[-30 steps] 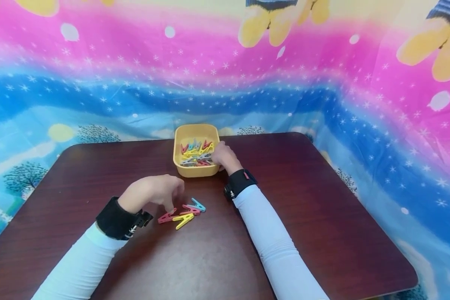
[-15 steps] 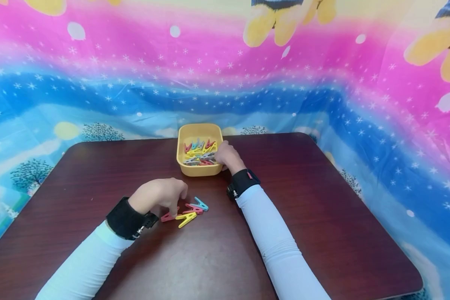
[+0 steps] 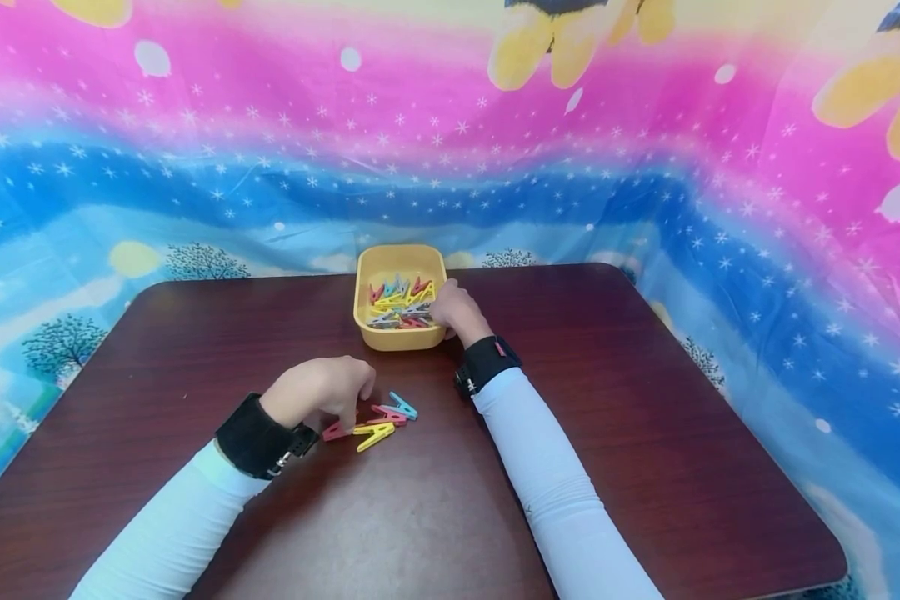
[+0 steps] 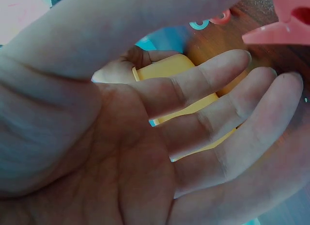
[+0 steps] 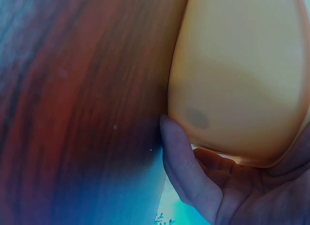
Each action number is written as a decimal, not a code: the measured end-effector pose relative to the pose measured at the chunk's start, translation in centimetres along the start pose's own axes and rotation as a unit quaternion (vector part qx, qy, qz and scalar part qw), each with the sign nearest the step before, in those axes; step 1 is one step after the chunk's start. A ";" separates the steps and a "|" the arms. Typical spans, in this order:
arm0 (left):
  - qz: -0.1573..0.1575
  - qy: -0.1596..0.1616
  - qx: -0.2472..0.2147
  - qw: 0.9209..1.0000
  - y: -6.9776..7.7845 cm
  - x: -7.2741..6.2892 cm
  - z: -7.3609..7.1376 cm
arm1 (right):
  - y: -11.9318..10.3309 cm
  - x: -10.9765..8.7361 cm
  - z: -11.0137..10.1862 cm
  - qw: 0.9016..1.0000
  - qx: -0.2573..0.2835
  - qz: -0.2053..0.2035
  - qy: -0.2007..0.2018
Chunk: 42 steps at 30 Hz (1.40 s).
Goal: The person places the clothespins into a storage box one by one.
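Observation:
A yellow plastic basket (image 3: pixel 401 339) holding many coloured clothespins (image 3: pixel 399 302) stands at the back of the table. My right hand (image 3: pixel 457 310) grips its right side, fingers curled against the outer wall in the right wrist view. Nearer me my left hand (image 3: pixel 321 390) hovers low over a small group of clothespins, its fingers spread and slightly bent in the left wrist view. A red clothespin (image 3: pixel 334 432) lies under its thumb. Beside it are a yellow clothespin (image 3: pixel 376 436), another red clothespin (image 3: pixel 390 416) and a blue clothespin (image 3: pixel 402 407).
The dark brown wooden table (image 3: pixel 645 467) has rounded corners. A printed cloth (image 3: pixel 345 192) in pink and blue hangs behind it and along the right side. Each wrist wears a black strap (image 3: pixel 487 360) with a small camera.
The head view has shifted slightly. My left hand has moved a little to the right over the clothespins, while the right hand stays at the basket's side.

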<state>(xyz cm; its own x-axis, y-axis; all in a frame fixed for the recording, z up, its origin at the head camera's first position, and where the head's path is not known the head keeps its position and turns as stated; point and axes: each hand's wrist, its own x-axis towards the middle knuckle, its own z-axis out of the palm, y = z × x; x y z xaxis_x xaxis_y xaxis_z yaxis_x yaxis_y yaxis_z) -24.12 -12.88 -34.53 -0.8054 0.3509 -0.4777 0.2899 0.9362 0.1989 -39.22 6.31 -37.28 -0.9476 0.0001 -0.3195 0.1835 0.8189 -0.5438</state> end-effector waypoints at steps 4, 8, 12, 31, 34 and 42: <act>0.011 0.005 0.009 1.000 -0.1 0.1 0.1 | 0.0 -0.2 -0.2 1.000 0.001 -0.004 -0.009; 0.014 0.007 0.014 1.000 -0.2 0.3 0.2 | 0.0 -0.3 -0.3 1.000 0.004 -0.002 -0.013; 0.014 0.006 0.012 1.000 -0.3 0.4 0.3 | -0.1 -0.4 -0.4 1.000 0.008 0.000 -0.015; 0.004 0.006 0.006 1.000 -0.5 1.1 0.2 | 0.2 -0.2 -0.4 1.000 0.018 -0.001 -0.021; 0.002 0.004 0.014 1.000 -0.5 1.1 0.2 | 0.1 -0.2 -0.5 1.000 0.017 -0.003 -0.023; 0.004 0.009 0.015 1.000 -0.6 1.2 0.2 | -0.1 -0.2 -0.6 1.000 0.015 0.005 -0.027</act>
<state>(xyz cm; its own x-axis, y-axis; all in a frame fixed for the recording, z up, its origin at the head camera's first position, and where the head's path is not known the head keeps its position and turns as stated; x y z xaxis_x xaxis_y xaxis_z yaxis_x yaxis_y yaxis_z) -25.19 -13.00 -35.37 -0.8123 0.3585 -0.4600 0.3122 0.9335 0.1762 -39.23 6.56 -36.71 -0.9306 -0.0230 -0.3653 0.2011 0.8016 -0.5630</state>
